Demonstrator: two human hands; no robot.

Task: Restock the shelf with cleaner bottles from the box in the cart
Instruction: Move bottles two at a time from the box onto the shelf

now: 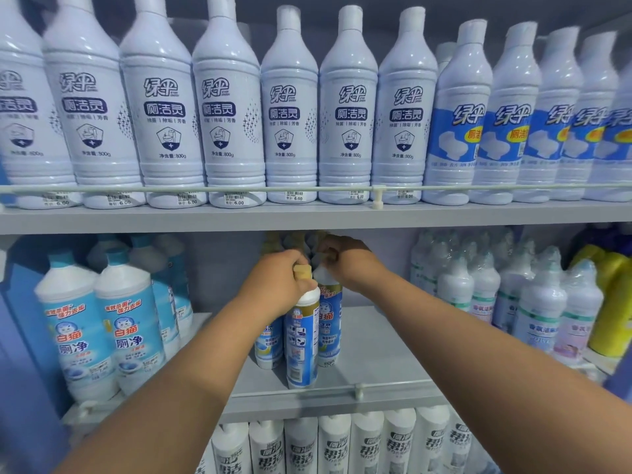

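Observation:
Both my hands reach into a gap on the middle shelf (376, 340). My left hand (278, 280) grips the tan cap of a white-and-blue cleaner bottle (302, 340) that stands upright near the shelf's front rail. My right hand (349, 260) is closed around the top of a second matching bottle (330, 323) just behind and to the right. A third bottle of this kind (269, 343) stands to the left, partly hidden by my left forearm. More tan caps show dimly further back. The cart and box are out of view.
Blue-and-white bottles (102, 323) fill the shelf's left side, shrink-wrapped white bottles (543, 295) and yellow ones (612, 299) its right. The upper shelf (307, 217) holds a full row of tall white bottles (290, 107). White bottles (335, 446) line the shelf below.

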